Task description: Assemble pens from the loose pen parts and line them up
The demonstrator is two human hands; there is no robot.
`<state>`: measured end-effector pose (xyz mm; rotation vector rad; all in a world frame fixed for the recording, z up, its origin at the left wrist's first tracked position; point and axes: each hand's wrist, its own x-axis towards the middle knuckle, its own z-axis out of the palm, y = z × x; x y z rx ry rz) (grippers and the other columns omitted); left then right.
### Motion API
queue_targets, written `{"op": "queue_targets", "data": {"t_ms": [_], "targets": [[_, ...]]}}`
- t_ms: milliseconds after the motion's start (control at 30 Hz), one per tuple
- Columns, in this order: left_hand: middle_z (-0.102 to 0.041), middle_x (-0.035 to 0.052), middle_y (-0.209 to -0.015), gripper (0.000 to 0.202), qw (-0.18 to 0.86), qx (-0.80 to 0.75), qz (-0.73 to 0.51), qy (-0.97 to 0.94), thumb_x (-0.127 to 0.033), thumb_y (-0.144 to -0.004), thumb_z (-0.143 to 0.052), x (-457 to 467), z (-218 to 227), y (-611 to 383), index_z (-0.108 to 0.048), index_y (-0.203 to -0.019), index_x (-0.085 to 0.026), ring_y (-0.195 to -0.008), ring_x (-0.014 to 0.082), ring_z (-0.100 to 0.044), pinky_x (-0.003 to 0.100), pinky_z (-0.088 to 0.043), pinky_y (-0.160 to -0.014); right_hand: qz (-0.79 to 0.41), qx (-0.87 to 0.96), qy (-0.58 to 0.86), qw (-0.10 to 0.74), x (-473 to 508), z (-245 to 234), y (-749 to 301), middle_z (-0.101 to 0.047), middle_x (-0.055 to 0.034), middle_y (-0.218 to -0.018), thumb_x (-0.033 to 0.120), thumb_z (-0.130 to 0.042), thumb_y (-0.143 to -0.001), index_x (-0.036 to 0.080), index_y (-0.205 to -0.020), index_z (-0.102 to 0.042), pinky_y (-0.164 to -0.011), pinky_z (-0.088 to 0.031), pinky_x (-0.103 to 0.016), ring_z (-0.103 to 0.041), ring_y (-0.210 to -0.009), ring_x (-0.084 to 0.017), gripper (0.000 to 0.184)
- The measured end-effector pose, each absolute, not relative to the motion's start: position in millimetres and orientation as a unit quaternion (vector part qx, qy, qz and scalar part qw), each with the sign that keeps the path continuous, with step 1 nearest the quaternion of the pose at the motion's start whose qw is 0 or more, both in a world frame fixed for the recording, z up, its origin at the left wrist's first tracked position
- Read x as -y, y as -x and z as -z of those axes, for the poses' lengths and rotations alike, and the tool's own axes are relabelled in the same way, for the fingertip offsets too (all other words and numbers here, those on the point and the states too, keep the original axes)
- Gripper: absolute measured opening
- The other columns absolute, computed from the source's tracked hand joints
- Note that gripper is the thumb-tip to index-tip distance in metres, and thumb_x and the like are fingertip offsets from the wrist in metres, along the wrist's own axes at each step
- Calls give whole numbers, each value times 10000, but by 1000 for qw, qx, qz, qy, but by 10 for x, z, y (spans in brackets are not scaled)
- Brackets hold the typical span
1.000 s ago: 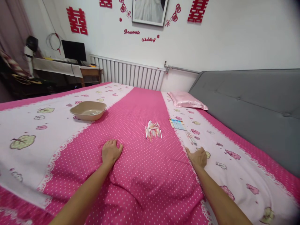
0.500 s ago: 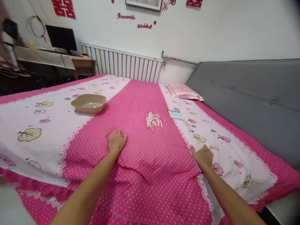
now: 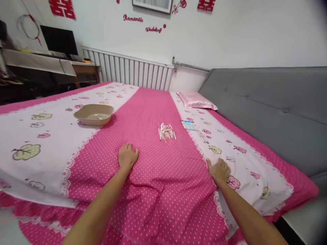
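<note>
Pen-like sticks (image 3: 167,130) lay jumbled mid-bedspread (image 3: 153,105), not lined up, while a bluish row (image 3: 189,125) near the lace already was — that much looked done. Neither hand held any: the left hand (image 3: 127,156) rested, fingers loose; the right hand's (image 3: 219,169) fingers curled — gripping bedspread or not, I couldn't tell.

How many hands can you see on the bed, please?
2: the left hand on the dotted pink band, the right hand on the white band.
</note>
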<state>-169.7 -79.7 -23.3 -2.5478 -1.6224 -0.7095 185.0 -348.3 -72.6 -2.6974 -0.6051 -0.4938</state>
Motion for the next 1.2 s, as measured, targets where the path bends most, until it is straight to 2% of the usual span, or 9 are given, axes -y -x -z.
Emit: {"op": "queue_targets", "data": {"t_ms": [400,733,1200], "targets": [[-620,177,-1146,513,33,537,218,814,-378,-844,-342,828,199,1676,-585,-1164,-59,-1082,282,-529,381,-340,-961,204,221,932,200,3503,793,-1861,-511,-260,-1236,573,-372,-808,-31,-1256,-419,-1018,-247,-432,-404,-1201,-345,753],[-592,195,-1193,573,40,540,199,817,-422,-845,-326,774,177,1656,-567,-1181,-26,-1118,300,-507,389,-342,-980,214,224,928,206,3475,768,-1856,-489,-256,-1268,549,-372,-819,-33,-1259,-409,-1041,-219,-424,-392,-1209,-334,730],[-640,187,-1072,560,54,541,189,818,-445,-832,-331,717,135,1616,-604,-1127,-55,-1007,307,-551,400,-395,-892,204,220,928,219,3455,679,-1843,-485,-269,-1279,543,-357,-829,-16,-1274,-398,-1036,-211,-451,-395,-1216,-345,716]]}}
